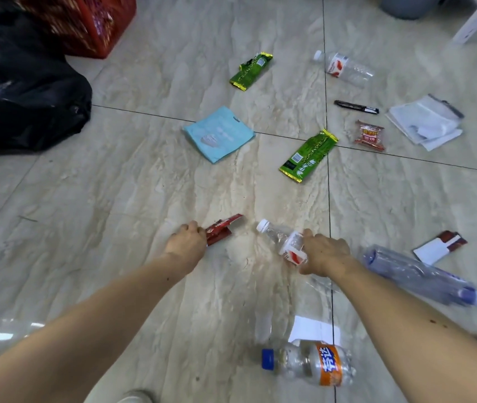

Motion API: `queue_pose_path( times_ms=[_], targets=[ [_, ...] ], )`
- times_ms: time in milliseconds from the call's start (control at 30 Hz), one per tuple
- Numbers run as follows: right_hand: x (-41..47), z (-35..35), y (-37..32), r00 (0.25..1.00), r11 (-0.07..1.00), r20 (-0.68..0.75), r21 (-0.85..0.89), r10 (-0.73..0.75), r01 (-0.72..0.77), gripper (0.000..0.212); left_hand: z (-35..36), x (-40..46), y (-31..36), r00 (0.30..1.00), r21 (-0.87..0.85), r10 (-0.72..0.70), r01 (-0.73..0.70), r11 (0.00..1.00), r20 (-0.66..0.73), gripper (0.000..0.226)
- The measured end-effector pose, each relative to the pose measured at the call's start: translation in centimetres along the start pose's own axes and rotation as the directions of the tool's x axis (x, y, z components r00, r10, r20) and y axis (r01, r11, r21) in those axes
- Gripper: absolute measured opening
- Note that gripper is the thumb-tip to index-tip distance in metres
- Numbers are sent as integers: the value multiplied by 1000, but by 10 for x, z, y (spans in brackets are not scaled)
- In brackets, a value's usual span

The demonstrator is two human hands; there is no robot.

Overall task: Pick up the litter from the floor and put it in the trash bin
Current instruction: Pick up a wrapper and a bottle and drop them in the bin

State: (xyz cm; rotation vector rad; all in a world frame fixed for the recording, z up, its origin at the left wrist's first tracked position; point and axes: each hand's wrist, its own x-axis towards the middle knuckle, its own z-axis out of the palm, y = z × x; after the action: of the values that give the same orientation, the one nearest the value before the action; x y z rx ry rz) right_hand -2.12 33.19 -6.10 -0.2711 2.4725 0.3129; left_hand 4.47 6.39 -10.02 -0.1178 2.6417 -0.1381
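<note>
Both arms reached forward and down over the pale marbled tile floor (pixel 132 184). The left hand (pixel 186 242) had its fingers curled round the near end of a red wrapper (pixel 222 229), which lay against the floor just right of the knuckles. The right hand (pixel 326 254) gripped a clear water bottle (pixel 282 241) by its red-and-white label, the white cap pointing far and left, the bottle tilted low over the tiles. Litter lay scattered beyond the hands: a light blue packet (pixel 218 133) in the middle, a green wrapper (pixel 308 155) to its right, and a second green wrapper (pixel 251 71) farther off. At the far right lay another clear bottle (pixel 344 68), a black pen (pixel 356 107), a small red snack packet (pixel 369 135) and a heap of white and clear plastic (pixel 426 122). Near the right forearm lay a bluish crushed bottle (pixel 417 274) and a white and dark red card (pixel 439 247). Nearest the camera lay an orange-labelled bottle with a blue cap (pixel 308 363), touching a white slip of paper (pixel 314 330). A black bag (pixel 22 91) sat at the far left beside a red crate (pixel 95 21), and the base of a grey bin (pixel 405 7) showed at the far top edge.
</note>
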Motion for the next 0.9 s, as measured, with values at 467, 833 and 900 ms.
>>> queue_pose_path(
  times_ms=[467, 833, 900],
  targets=[
    [-94, -171, 40, 992, 915, 81, 386, 95, -119, 65, -201, -54, -30, 985, -347, -20, 79, 934, 169, 39],
    [-227, -452, 84, 990, 895, 88, 425, 109, -136, 69, -511, -146, -82, 988, -399, -66, 118, 909, 142, 36],
    [-243, -496, 84, 987, 893, 91, 423, 129, -156, 69, -553, -152, -102, 990, -387, -68, 112, 915, 127, 34]
  ],
)
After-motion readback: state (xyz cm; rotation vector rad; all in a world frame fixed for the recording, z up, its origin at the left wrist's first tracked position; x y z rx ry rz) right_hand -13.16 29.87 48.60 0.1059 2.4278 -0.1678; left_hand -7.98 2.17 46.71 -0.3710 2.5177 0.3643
